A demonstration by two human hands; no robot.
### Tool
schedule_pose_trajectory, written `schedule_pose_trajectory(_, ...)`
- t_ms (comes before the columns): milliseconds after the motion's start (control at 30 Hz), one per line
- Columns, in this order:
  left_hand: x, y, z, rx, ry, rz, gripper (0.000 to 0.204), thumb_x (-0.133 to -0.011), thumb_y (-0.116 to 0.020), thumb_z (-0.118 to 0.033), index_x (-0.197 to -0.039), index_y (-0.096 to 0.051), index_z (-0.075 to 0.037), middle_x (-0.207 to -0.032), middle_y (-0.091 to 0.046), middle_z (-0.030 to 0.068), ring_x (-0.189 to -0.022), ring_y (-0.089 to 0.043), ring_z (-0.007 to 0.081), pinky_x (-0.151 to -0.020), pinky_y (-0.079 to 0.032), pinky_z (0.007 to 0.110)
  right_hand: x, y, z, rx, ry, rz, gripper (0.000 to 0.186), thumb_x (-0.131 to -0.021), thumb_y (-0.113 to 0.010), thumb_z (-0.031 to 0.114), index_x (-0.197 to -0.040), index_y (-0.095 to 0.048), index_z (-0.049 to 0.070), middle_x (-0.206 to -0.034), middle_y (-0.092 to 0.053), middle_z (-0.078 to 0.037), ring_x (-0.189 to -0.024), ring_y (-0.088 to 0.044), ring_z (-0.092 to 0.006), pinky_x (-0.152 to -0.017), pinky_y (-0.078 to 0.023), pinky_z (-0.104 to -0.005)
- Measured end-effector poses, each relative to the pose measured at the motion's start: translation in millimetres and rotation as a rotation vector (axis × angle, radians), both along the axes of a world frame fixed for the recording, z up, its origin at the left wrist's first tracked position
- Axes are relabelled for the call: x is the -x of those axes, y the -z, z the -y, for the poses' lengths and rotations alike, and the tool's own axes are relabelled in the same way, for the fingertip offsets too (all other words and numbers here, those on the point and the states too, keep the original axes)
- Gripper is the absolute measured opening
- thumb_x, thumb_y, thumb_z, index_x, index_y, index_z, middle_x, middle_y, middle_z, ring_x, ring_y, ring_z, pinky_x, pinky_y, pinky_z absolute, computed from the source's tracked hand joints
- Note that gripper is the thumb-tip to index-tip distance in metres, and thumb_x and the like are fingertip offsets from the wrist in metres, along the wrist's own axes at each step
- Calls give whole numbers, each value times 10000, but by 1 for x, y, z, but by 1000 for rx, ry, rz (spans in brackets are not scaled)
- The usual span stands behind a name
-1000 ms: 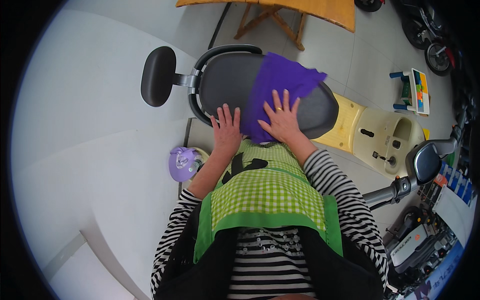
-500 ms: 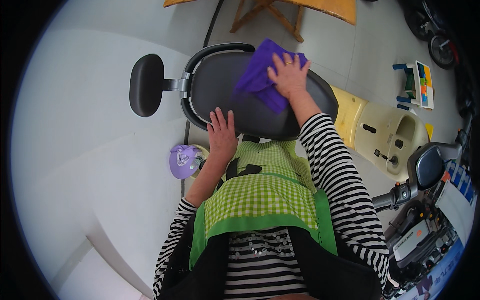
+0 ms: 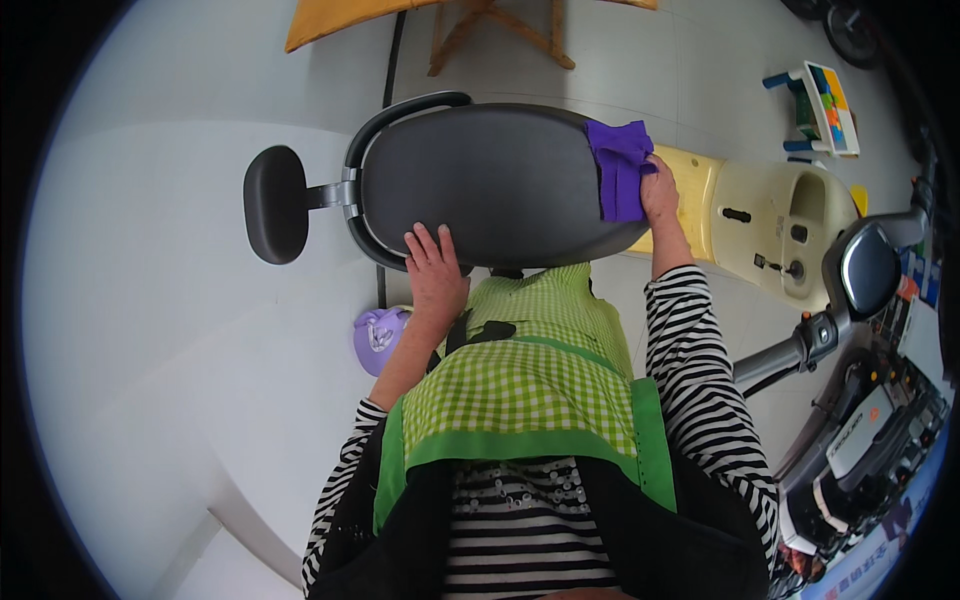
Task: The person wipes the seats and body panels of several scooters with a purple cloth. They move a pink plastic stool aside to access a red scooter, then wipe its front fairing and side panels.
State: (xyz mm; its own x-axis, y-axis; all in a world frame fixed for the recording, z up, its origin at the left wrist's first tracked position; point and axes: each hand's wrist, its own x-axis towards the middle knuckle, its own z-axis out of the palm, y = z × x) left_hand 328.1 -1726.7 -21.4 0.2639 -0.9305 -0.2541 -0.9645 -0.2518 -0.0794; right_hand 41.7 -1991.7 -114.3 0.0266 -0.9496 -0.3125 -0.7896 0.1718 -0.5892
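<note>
**Purple cloth (image 3: 622, 178) at the front end of the dark seat (image 3: 475, 180), right hand (image 3: 659, 192) upon it**

From where I stand, everything is easiest to place by that long seat. Its length runs from the padded backrest (image 3: 276, 205) behind it to the cream-yellow footboard (image 3: 692, 190) ahead of it. The cloth lies over the seat's front end, folded and rumpled, its longer way set crosswise to the seat's own length, from the far side toward the near one.

The right hand is right at the cloth, on the edge that faces the footboard. Its fingers are curled and seem to grip that edge, though some are hidden by the fabric. So the cloth lies from this hand toward the backrest, and most of the seat's bare top stretches beyond it the same way.

The left hand (image 3: 436, 278) is well apart from the cloth, toward the back of the seat. It holds nothing that I can see: open, fingers loosely spread, their tips resting on the seat's near edge. The right is plainly the nearer one.

Beyond the seat's far side stands a wooden table (image 3: 345, 22); on its near side, below the backrest end, sits a lilac cap (image 3: 376, 343).
</note>
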Motion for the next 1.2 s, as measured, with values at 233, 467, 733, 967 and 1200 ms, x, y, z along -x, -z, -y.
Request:
schedule_pose_trajectory(233, -3, 2, 1, -10, 62, 38, 992, -704, -791, -331, -1459, -276, 56, -1461, -230, 406, -1320, -307, 567, -990, -413, 562, 6, 25, -87, 165, 331, 339, 632, -996, -421, 441, -1429, -363, -17, -1440, -387, -296, -1337, -370, -433, -1103, -314, -448)
schedule_pose_trajectory(467, -10, -1, -2, -16, 162, 81, 968, -735, -775, -351, -1458, -279, 59, -1439, -264, 409, -1290, -349, 553, -953, -444, 532, -52, -4, -175, 309, 177, 110, 848, -909, -544, 453, -1515, -171, -8, -1474, -92, -452, -1389, -167, -559, -1155, -206, -531)
schedule_pose_trajectory(733, -31, -9, 3, 31, 60, -129, 784, -810, -707, -347, -1442, -381, -18, -1456, -350, 308, -1311, -376, 469, -971, -439, 509, -64, -34, -177, 332, -122, -294, 737, -877, -563, 456, -1457, -366, 46, -1468, -134, -439, -1373, -148, -595, -1122, -148, -645)
schedule_pose_trajectory(967, -120, 39, 27, 757, -494, -292, 480, -1012, -423, -319, -1359, -495, 6, -1428, -404, 305, -1302, -391, 453, -1100, -298, 498, -91, -50, -150, 424, -641, -201, 610, -840, -608, 458, -1358, -524, 147, -1538, -222, -270, -1407, -138, -550, -1131, -136, -647)
schedule_pose_trajectory(1200, -122, 70, 49, 735, -603, -159, 455, -1023, -364, -273, -1370, -479, -4, -1386, -501, 196, -1330, -323, 441, -1128, -253, 497, -143, -60, -121, 462, -1065, -7, 553, -814, -597, 497, -1275, -609, 191, -1560, -239, -228, -1429, -149, -508, -1147, -118, -632)
